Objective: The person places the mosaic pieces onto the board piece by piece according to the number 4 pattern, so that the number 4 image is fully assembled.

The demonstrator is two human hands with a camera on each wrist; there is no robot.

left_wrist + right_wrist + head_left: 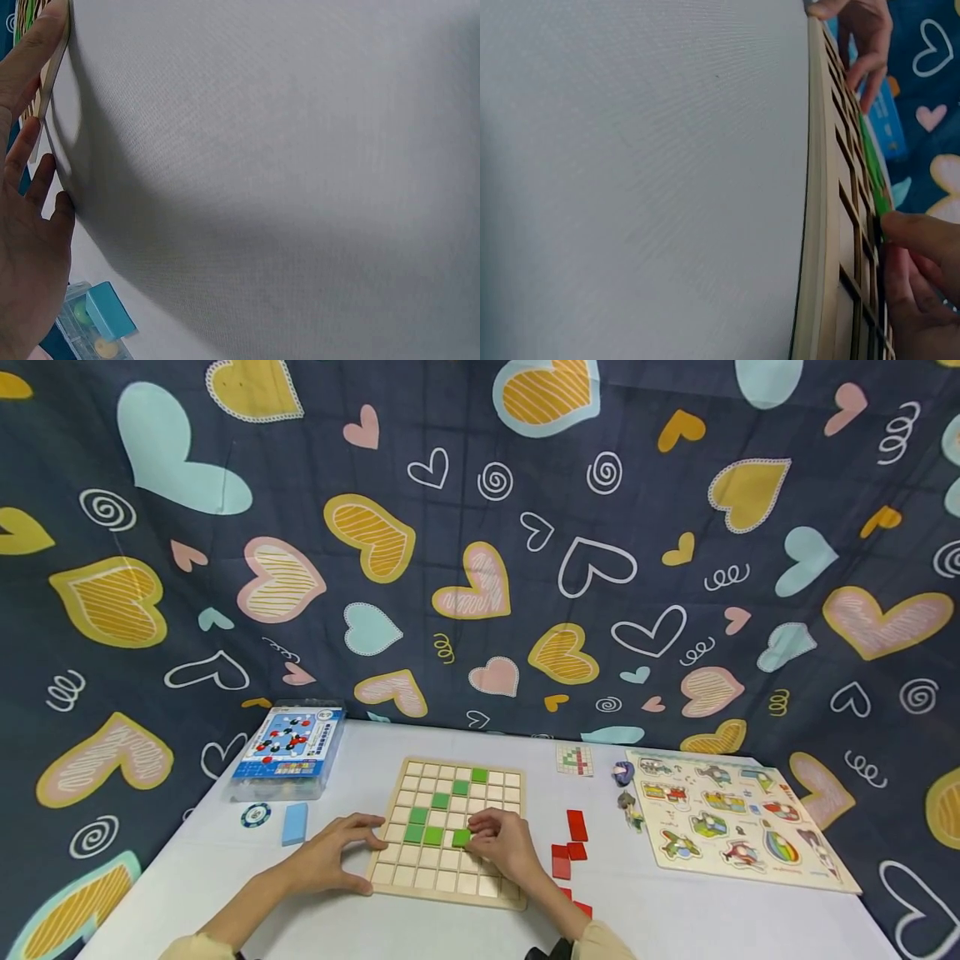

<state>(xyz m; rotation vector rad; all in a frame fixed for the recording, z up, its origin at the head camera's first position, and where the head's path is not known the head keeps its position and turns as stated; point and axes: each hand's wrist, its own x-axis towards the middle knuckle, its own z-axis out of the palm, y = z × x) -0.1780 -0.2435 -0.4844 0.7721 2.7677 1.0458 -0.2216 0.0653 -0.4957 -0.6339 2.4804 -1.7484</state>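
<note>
I've got the game board (450, 897) in front of me on the white table (420, 937), and there's the right hand (504, 845), thumb and fingertips pinching a green tile (461, 838) over the middle of the board! I can't tell from here whether that tile is touching the surface

Over to the left hand (327, 853): thumb at the board's near left corner, fingers spread loose and resting along its left edge, holding no tile at all

Six more green tiles (440, 801) lie on the board, stepping from its far side down toward its left half. Right of the board, and here's some colour, I count red tiles (577, 826) scattered on the cloth; beyond them, a small pattern card (575, 760) near the board's far right corner

Well right of the board, a picture puzzle (735, 827), two little figures just beside it. Left of the board, a blue block (295, 824), a round chip (256, 815) and, farther back, a boxed set (288, 752)
</note>
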